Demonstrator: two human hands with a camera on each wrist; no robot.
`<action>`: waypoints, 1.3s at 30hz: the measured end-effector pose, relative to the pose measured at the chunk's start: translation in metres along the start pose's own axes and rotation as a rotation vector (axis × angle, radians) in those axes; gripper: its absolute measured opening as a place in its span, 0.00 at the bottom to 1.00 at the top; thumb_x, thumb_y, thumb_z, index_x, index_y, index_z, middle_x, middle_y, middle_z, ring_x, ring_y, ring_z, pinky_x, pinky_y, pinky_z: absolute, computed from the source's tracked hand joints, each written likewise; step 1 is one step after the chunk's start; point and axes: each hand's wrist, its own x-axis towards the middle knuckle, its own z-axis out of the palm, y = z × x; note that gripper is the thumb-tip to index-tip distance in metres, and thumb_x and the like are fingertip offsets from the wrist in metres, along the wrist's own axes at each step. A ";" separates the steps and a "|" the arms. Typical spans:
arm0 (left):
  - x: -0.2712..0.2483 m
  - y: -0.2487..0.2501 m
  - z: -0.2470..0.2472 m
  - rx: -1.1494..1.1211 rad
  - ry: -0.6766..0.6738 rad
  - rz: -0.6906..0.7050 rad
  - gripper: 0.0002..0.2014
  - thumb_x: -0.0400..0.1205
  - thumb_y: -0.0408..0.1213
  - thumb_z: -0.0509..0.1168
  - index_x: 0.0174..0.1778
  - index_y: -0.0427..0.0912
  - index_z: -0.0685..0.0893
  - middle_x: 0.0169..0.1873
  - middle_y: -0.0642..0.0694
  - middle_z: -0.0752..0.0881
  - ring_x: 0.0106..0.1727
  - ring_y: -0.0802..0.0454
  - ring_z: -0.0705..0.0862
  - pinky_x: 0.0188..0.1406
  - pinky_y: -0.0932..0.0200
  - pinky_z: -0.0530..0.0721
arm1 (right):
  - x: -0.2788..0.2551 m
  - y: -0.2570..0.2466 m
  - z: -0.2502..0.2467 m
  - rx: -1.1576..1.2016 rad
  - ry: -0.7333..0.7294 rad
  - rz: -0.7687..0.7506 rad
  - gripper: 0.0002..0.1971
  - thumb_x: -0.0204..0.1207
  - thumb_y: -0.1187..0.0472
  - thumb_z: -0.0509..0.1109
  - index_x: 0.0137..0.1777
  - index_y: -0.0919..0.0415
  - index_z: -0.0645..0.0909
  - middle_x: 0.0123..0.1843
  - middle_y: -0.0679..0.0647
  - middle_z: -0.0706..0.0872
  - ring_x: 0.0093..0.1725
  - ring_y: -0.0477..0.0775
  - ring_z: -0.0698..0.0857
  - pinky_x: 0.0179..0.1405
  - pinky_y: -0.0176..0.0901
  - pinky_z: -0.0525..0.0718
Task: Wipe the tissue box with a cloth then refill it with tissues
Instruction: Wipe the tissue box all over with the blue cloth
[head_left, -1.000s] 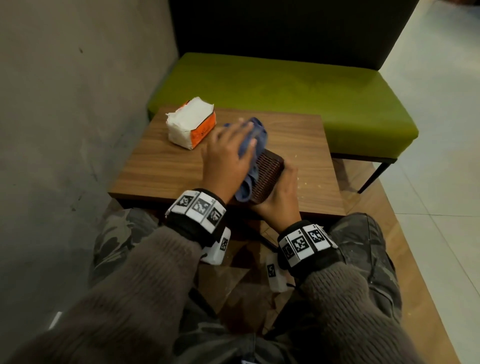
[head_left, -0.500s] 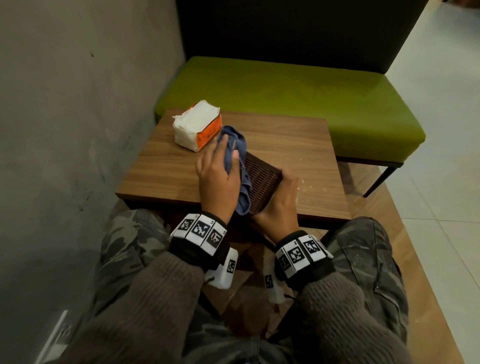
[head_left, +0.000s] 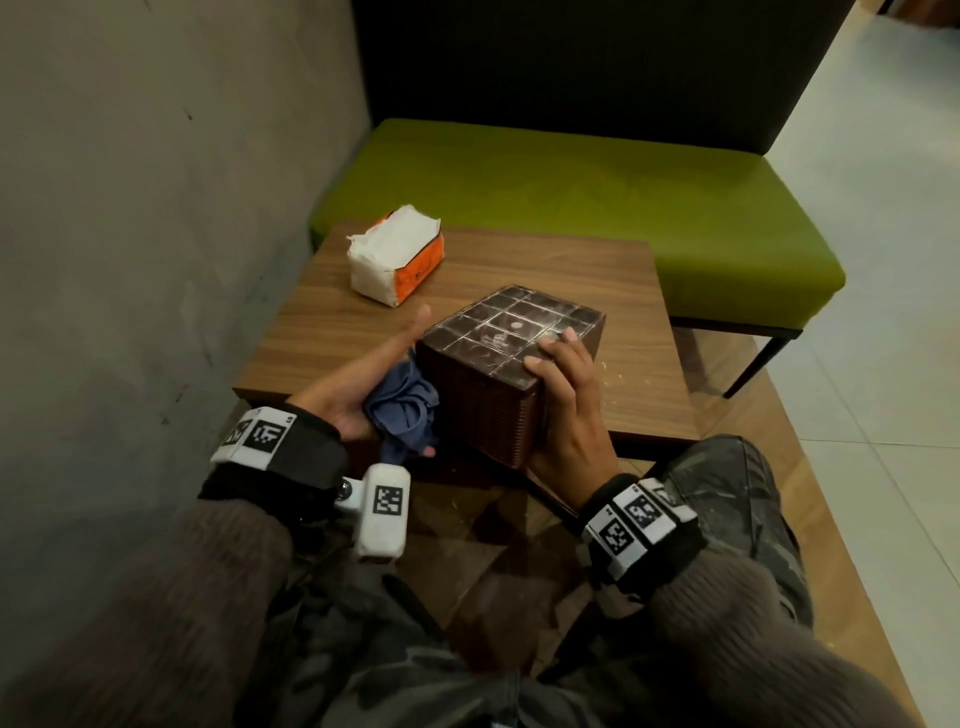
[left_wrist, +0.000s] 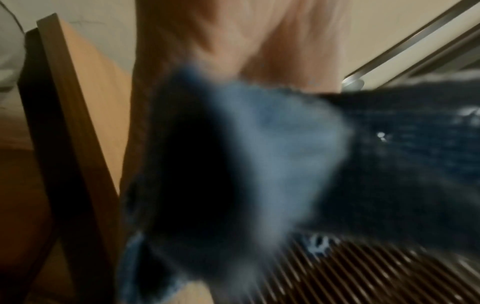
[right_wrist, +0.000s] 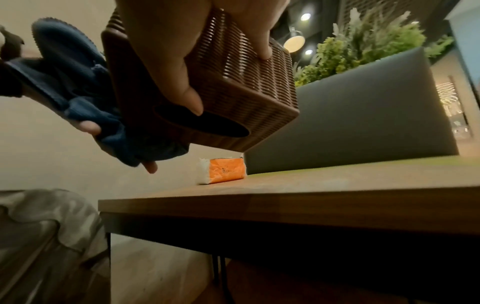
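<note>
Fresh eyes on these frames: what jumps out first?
The brown woven tissue box, lifted off the wooden table near its front edge, its gridded underside facing up and its oval opening facing down. The right hand grips its near right corner, while the left hand holds a crumpled blue cloth against the box's left side. Next, the orange tissue pack at the table's far left corner.

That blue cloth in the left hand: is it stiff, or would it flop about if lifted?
Probably floppy: the blue cloth bunches into soft folds in the left hand and droops below the fingers. It likely weighs little, and it seems to mould against the ribbed tissue box.
</note>
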 end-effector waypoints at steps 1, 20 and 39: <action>-0.002 -0.002 0.000 -0.008 0.000 -0.006 0.34 0.69 0.63 0.67 0.67 0.49 0.78 0.60 0.36 0.86 0.59 0.33 0.85 0.53 0.23 0.79 | 0.001 0.003 -0.004 -0.006 -0.031 -0.035 0.45 0.64 0.61 0.83 0.75 0.56 0.58 0.76 0.61 0.62 0.81 0.69 0.57 0.71 0.82 0.65; 0.014 -0.047 0.020 0.061 0.114 0.540 0.39 0.61 0.58 0.78 0.66 0.45 0.77 0.65 0.39 0.82 0.62 0.44 0.82 0.61 0.47 0.79 | 0.026 -0.007 -0.009 1.141 -0.035 1.162 0.45 0.62 0.39 0.77 0.75 0.63 0.70 0.66 0.63 0.85 0.64 0.62 0.86 0.64 0.63 0.83; -0.026 -0.076 0.035 1.324 0.587 1.150 0.26 0.74 0.38 0.59 0.71 0.46 0.75 0.72 0.44 0.76 0.72 0.46 0.69 0.69 0.50 0.71 | 0.017 -0.025 -0.017 0.980 0.228 1.079 0.49 0.57 0.42 0.74 0.80 0.47 0.60 0.74 0.57 0.76 0.68 0.57 0.81 0.65 0.55 0.83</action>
